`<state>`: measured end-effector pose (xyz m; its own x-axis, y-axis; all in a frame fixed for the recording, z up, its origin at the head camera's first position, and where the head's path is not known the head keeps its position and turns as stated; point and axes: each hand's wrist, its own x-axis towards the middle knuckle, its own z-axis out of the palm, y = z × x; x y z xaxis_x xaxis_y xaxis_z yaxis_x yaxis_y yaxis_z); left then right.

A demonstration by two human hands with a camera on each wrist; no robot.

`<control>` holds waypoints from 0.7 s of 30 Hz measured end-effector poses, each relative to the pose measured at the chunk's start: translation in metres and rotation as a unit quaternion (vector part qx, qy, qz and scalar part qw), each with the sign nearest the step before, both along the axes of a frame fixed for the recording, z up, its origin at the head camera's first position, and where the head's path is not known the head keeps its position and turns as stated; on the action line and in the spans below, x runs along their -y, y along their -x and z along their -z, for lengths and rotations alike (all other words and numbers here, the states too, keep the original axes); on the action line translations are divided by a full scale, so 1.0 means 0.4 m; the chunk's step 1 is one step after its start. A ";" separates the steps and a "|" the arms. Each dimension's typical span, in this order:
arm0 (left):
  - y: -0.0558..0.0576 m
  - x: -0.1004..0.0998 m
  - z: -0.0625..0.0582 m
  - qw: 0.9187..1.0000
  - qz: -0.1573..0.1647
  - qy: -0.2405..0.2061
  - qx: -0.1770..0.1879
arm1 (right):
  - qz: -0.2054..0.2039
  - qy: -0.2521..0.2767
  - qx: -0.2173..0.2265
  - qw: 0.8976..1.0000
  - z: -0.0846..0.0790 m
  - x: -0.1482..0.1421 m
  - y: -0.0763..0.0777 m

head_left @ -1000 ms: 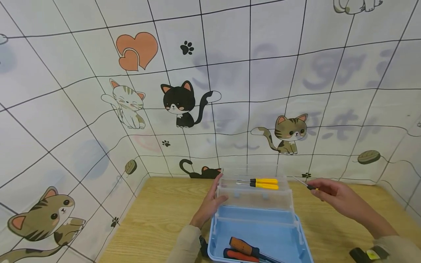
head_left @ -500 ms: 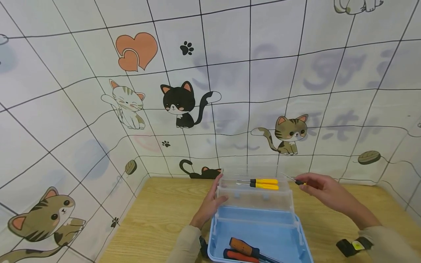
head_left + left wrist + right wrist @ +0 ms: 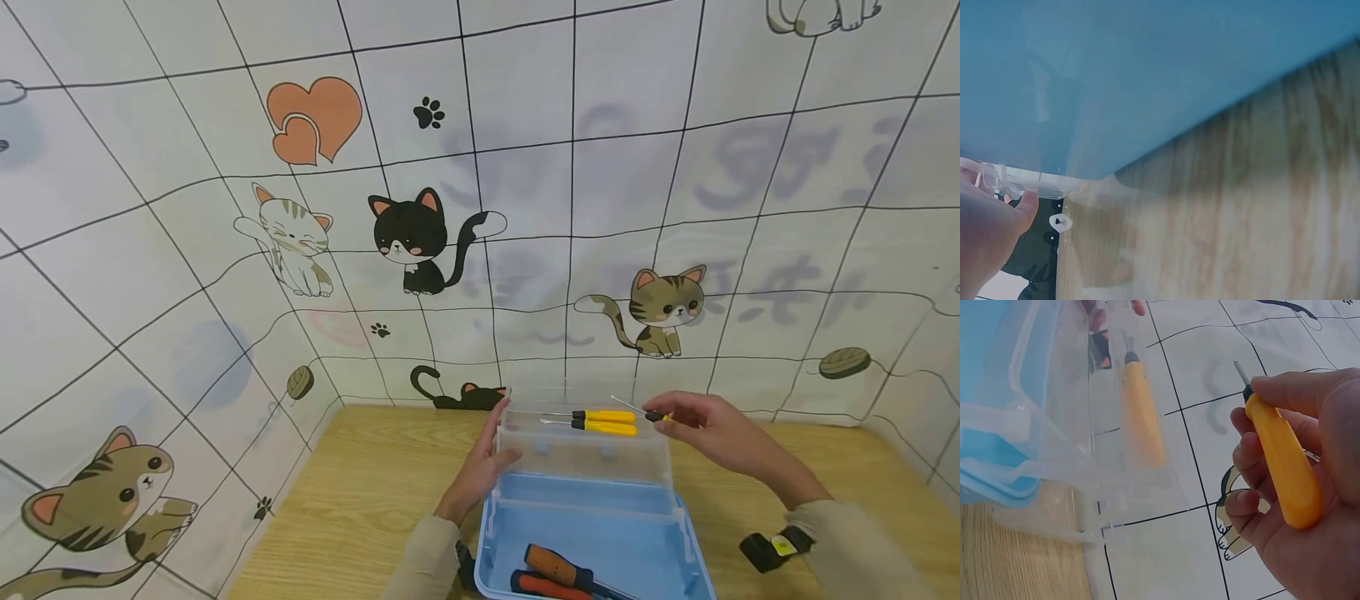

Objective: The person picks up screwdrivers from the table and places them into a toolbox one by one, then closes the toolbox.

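Observation:
A blue toolbox (image 3: pixel 585 525) sits on the table with its clear plastic lid (image 3: pixel 573 458) raised at the back. My left hand (image 3: pixel 476 471) grips the lid's left edge, the thumb in front of the plastic. In the lid's upper compartment two screwdrivers with yellow-and-black handles, an upper one (image 3: pixel 609 415) and a lower one (image 3: pixel 609 429), lie side by side, tips to the left. Beside the lid's right end, my right hand (image 3: pixel 701 425) pinches another yellow screwdriver (image 3: pixel 1288 469) between thumb and fingers. Its tip points left over the compartment.
Inside the box's front part lie a brown-handled screwdriver (image 3: pixel 555 567) and a red-handled tool (image 3: pixel 551 585), partly cut off by the frame. Behind the wood-grain table (image 3: pixel 360 492) stands a wall covering (image 3: pixel 525 250) printed with cats.
My right hand has moved left with the screwdriver, bringing it from right of the lid to the compartment's right end. The left hand stays on the lid.

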<state>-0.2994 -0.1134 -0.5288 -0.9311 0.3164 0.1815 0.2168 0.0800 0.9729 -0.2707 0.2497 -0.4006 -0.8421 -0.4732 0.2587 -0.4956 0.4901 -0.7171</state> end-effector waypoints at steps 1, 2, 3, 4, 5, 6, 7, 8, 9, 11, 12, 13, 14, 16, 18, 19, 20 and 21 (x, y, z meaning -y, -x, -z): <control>0.000 0.000 0.000 1.000 -0.002 0.001 -0.001 | -0.002 -0.001 -0.003 1.000 -0.001 0.003 0.002; 0.000 0.000 0.000 1.000 -0.002 0.002 -0.003 | -0.003 -0.002 -0.004 1.000 -0.001 0.005 0.004; 0.001 0.000 0.001 1.000 -0.003 0.003 -0.005 | -0.005 -0.002 -0.005 1.000 -0.001 0.007 0.006; 0.001 0.000 0.001 1.000 -0.003 0.003 -0.004 | -0.006 -0.001 -0.005 1.000 -0.002 0.010 0.008; 0.002 0.000 0.002 1.000 -0.003 0.004 -0.005 | -0.006 -0.001 -0.006 1.000 -0.003 0.013 0.010; 0.002 0.000 0.002 1.000 -0.004 0.005 -0.006 | -0.008 -0.003 -0.005 1.000 -0.004 0.016 0.011; 0.002 0.000 0.003 1.000 -0.004 0.007 -0.006 | -0.007 -0.002 -0.003 1.000 -0.005 0.019 0.012; 0.002 0.000 0.003 1.000 -0.004 0.007 -0.007 | -0.007 -0.002 -0.002 1.000 -0.005 0.022 0.014; 0.002 0.000 0.003 1.000 -0.004 0.008 -0.009 | -0.007 -0.002 -0.002 1.000 -0.005 0.026 0.016; 0.001 0.001 0.002 1.000 -0.005 0.007 -0.008 | -0.006 -0.003 0.002 1.000 -0.006 0.033 0.021; 0.001 0.001 0.001 1.000 -0.006 0.007 -0.008 | -0.006 -0.002 0.005 1.000 -0.005 0.037 0.023; 0.000 0.002 0.000 1.000 -0.007 0.008 -0.007 | -0.006 -0.002 0.006 1.000 -0.004 0.041 0.026; 0.000 0.001 0.000 1.000 -0.006 0.007 -0.009 | -0.006 -0.004 0.007 1.000 -0.004 0.045 0.029; 0.000 0.002 0.000 1.000 -0.006 0.006 -0.005 | -0.007 -0.004 0.012 1.000 -0.002 0.053 0.034; 0.000 0.001 0.001 1.000 -0.003 0.006 -0.007 | -0.009 -0.002 0.015 1.000 -0.001 0.060 0.038; 0.001 0.001 0.002 1.000 -0.001 0.005 -0.008 | -0.009 -0.003 0.017 1.000 -0.001 0.063 0.040; 0.000 0.001 0.002 1.000 0.000 0.003 -0.008 | -0.011 -0.004 0.018 1.000 -0.001 0.066 0.041; 0.000 0.002 0.002 1.000 0.000 0.002 -0.006 | -0.011 -0.005 0.020 1.000 -0.001 0.068 0.043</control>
<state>-0.2995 -0.1141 -0.5295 -0.9288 0.3174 0.1913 0.2286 0.0844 0.9699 -0.2880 0.2225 -0.4004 -0.8409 -0.4943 0.2204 -0.4776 0.4861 -0.7318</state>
